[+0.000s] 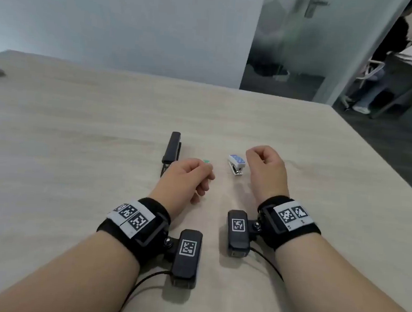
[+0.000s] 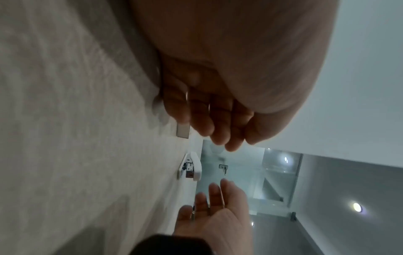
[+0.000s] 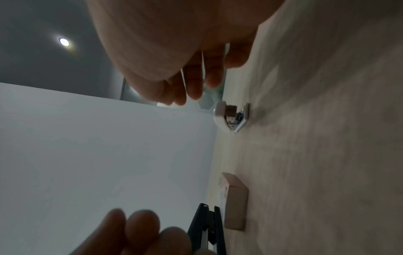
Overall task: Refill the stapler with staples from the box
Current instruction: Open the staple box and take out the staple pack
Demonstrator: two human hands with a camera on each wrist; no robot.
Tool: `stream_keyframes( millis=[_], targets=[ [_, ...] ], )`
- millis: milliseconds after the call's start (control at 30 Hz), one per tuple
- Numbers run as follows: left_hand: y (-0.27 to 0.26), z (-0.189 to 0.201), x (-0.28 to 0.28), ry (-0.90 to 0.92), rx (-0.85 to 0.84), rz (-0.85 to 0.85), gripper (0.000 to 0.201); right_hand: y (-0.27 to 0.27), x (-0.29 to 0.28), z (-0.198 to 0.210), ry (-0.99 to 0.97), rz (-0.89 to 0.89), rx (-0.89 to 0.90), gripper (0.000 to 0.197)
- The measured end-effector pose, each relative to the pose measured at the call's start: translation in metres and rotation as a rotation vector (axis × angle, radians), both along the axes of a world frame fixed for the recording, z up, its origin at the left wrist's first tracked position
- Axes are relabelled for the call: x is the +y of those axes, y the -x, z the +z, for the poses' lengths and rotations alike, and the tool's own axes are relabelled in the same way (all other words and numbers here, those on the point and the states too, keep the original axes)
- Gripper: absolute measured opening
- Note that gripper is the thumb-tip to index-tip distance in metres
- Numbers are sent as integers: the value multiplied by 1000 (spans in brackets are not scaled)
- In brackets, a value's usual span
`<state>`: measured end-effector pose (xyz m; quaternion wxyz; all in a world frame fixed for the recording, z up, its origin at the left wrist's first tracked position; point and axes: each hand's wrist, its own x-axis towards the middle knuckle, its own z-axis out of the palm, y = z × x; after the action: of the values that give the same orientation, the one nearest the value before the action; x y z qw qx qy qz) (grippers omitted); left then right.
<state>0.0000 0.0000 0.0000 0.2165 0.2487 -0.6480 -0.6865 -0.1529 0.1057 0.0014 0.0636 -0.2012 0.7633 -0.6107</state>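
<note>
Two staplers lie on the one table [image 1: 80, 127]: a long black stapler [image 1: 172, 148] and a small white stapler [image 1: 236, 164]. There is one staple box [image 3: 236, 208], brown. Two hands are over the table, a left hand [image 1: 186, 176] and a right hand [image 1: 266, 169].

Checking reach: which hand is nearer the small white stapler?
Right. The right hand hovers just beside the small white stapler, to its right; the left hand is further off on its left, over the staple box.

Soft even daylight; dim, blurred wrist views; edges warped
</note>
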Motion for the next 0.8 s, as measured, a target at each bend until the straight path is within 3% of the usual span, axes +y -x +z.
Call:
stream_keyframes(
  millis=[200, 333, 467, 533, 633, 800],
  targets=[
    [0, -7, -9, -111, 102, 40, 21, 16, -13, -17, -241, 119, 32, 28],
    [5, -13, -11, -86, 70, 61, 14, 18, -13, -19, -287, 154, 51, 22],
    [8, -16, -13, -124, 79, 114, 7, 6, -11, -12, 6, 190, -80, 18],
    [8, -16, -12, -152, 90, 95, 17, -8, -13, -9, 167, 317, -198, 19],
    [7, -14, -11, -179, 128, 37, 25, -27, -16, -9, 173, 512, -246, 25],
    [6, -13, -13, -114, 136, 58, 25, -29, -14, -9, 123, 553, -147, 24]
  ],
)
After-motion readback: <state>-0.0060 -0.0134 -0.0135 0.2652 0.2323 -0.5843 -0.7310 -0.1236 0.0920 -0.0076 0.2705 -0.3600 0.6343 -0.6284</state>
